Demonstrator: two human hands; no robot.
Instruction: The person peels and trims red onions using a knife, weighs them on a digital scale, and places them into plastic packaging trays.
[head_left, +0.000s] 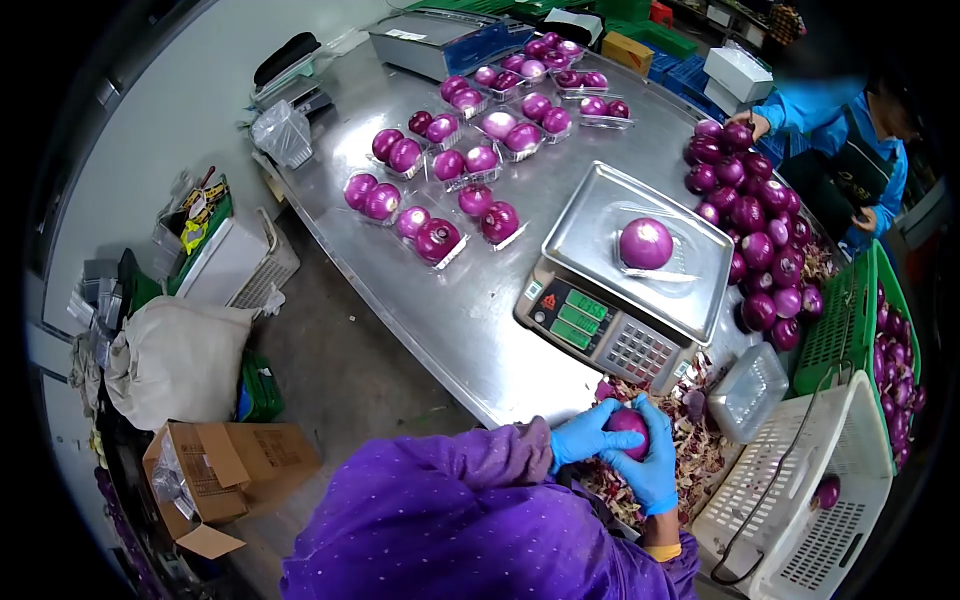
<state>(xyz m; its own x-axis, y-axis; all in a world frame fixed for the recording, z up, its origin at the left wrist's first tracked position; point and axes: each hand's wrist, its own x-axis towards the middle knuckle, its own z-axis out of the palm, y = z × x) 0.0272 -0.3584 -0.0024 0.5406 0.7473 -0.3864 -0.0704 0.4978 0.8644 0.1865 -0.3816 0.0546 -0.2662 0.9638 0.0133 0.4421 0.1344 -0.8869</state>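
Blue gloves cover both of my hands. Between them, over a heap of dry peels, is a red onion. My left hand wraps its left side, and my right hand grips it from the right and below. Just beyond my hands stands a digital scale with lit green displays. A single onion rests in a clear tray on the scale's metal pan. To the right of the scale lies a large pile of red onions. A clear plastic container sits beside the peels.
Trays of onions stand across the metal table. At the right are a white basket and a green crate. A co-worker in blue sleeves touches the onion pile. A cardboard box is on the floor at left.
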